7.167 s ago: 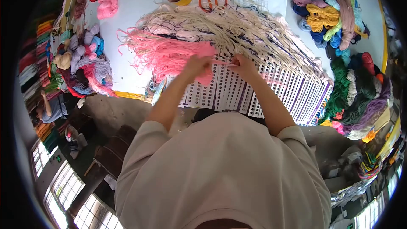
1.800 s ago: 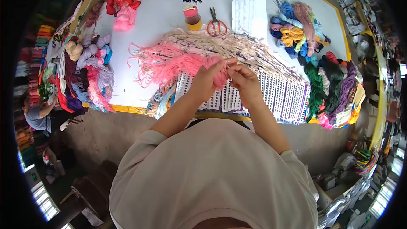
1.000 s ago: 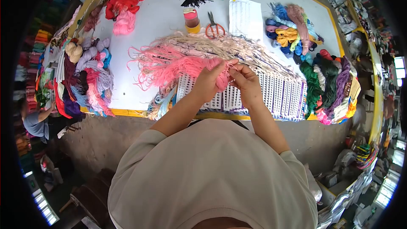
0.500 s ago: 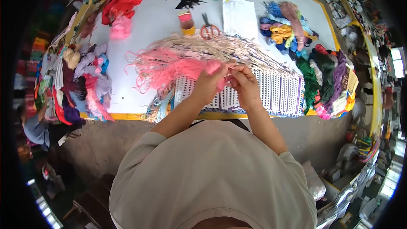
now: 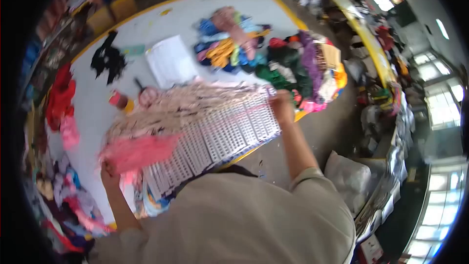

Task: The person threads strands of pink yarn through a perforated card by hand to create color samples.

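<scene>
The hands have parted: left hand [image 5: 109, 172] grips the pink yarn bundle [image 5: 137, 150] at near left, right hand [image 5: 280, 103] pinches a pink strand [image 5: 244, 112] pulled taut rightward across the perforated card [image 5: 215, 137].

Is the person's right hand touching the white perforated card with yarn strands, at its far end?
Touching. In the head view, the right hand closes over the end edge of the white perforated card, with no gap visible despite the motion blur.
</scene>
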Demonstrator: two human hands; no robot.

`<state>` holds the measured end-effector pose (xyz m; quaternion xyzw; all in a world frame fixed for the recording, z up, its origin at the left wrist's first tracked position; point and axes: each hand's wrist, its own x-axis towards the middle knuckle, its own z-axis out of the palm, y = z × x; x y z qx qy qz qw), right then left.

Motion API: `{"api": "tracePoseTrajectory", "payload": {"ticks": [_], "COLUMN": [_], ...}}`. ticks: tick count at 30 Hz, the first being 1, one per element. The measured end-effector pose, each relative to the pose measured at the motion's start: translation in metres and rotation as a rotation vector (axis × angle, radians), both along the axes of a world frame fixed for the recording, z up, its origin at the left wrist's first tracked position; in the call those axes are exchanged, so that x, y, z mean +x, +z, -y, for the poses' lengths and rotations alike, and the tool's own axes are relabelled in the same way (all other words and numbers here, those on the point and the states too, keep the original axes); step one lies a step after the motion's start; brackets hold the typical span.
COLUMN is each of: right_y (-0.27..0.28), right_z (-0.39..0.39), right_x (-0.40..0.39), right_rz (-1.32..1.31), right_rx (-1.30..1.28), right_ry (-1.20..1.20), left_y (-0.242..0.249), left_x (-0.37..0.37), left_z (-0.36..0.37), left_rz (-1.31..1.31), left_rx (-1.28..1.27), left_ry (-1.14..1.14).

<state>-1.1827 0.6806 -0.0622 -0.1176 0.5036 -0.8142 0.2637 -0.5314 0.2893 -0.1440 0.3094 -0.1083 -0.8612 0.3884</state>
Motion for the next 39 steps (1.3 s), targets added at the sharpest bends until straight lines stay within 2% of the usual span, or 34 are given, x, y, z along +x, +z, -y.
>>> {"api": "tracePoseTrajectory", "payload": {"ticks": [1, 2, 4, 5, 7, 8, 9, 10, 11, 12, 13, 14, 15, 16, 17, 19, 20, 21, 23, 24, 26, 33, 35, 36, 38, 39], "right_y": [-0.013, -0.007, 0.033, 0.031, 0.028, -0.023, -0.051, -0.045, -0.063, -0.063, -0.087, -0.089, -0.104, -0.122, -0.104, -0.123, -0.129, -0.129, -0.128, -0.128, -0.140, -0.144, -0.142, -0.144, -0.153, -0.158], "right_z": [-0.038, -0.085, -0.120, -0.115, -0.038, -0.034, -0.007, 0.046, 0.073, 0.104, 0.123, 0.144, 0.157, 0.167, 0.179, 0.189, 0.190, 0.193, 0.198, 0.199, 0.200, 0.204, 0.203, 0.203, 0.200, 0.200], "right_x": [-0.050, -0.094, -0.128, -0.143, -0.097, -0.107, -0.087, -0.032, -0.003, 0.032, 0.056, 0.083, 0.099, 0.115, 0.127, 0.141, 0.140, 0.140, 0.139, 0.138, 0.135, 0.134, 0.135, 0.135, 0.135, 0.135], "right_rz": [-0.086, -0.198, -0.544, -0.498, -0.255, -0.435, -0.276, -0.470, -0.391, -0.570, -0.461, -0.618, -0.679, -0.805, -0.742, -0.760, -0.753, -0.710, -0.661, -0.620, -0.517, -0.285, -0.232, -0.227, -0.149, -0.143], "right_rx": [-0.008, 0.286, 0.779, 0.637, 0.643, 0.721, 0.423, 0.804, 0.810, 1.022, 0.982, 1.006, 0.925, 0.890, 0.884, 0.772, 0.769, 0.835, 0.895, 0.919, 0.919, 0.947, 0.950, 0.945, 0.933, 0.929], "right_ry": [-0.055, -0.178, -0.653, -0.844, -0.651, -0.249, 0.059, 0.112, 0.341, 0.491, 0.646, 0.737, 0.841, 0.861, 0.980, 1.025, 1.033, 1.113, 1.198, 1.228, 1.275, 1.301, 1.233, 1.232, 1.222, 1.222], "left_y": [0.017, 0.003, 0.033, 0.052, 0.036, 0.038, 0.043, 0.043, 0.037, 0.024, 0.007, -0.018, -0.030, -0.039, -0.046, -0.058, -0.073, -0.063, -0.026, -0.031, -0.044, -0.042, -0.050, -0.053, -0.058, -0.055], "left_x": [0.006, 0.056, 0.030, 0.014, -0.058, -0.106, -0.155, -0.199, -0.235, -0.265, -0.288, -0.304, -0.316, -0.325, -0.332, -0.339, -0.339, -0.341, -0.348, -0.348, -0.347, -0.349, -0.339, -0.331, -0.316, -0.315], "left_z": [0.005, 0.011, -0.003, -0.012, -0.030, -0.043, -0.061, -0.073, -0.084, -0.092, -0.100, -0.104, -0.110, -0.114, -0.117, -0.122, -0.127, -0.127, -0.127, -0.127, -0.131, -0.126, -0.126, -0.125, -0.123, -0.123], "left_rz": [0.346, 0.289, 0.440, 0.518, 0.498, 0.489, 0.514, 0.547, 0.606, 0.698, 0.816, 0.957, 1.046, 1.134, 1.141, 1.298, 1.249, 1.255, 1.034, 1.040, 0.747, 0.822, 1.170, 1.176, 0.974, 0.979], "left_rx": [0.206, 0.093, -0.001, -0.044, 0.099, 0.069, 0.018, -0.032, -0.073, -0.108, -0.129, -0.142, -0.155, -0.170, -0.161, -0.474, -0.495, -0.486, -0.136, -0.130, 0.089, 0.058, -0.365, -0.367, -0.173, -0.173], "left_ry": [0.451, 0.465, 0.449, 0.443, 0.297, 0.122, -0.066, -0.228, -0.356, -0.450, -0.516, -0.602, -0.659, -0.716, -0.716, -0.890, -0.862, -0.863, -0.752, -0.750, -0.563, -0.668, -0.769, -0.773, -0.472, -0.474]}}
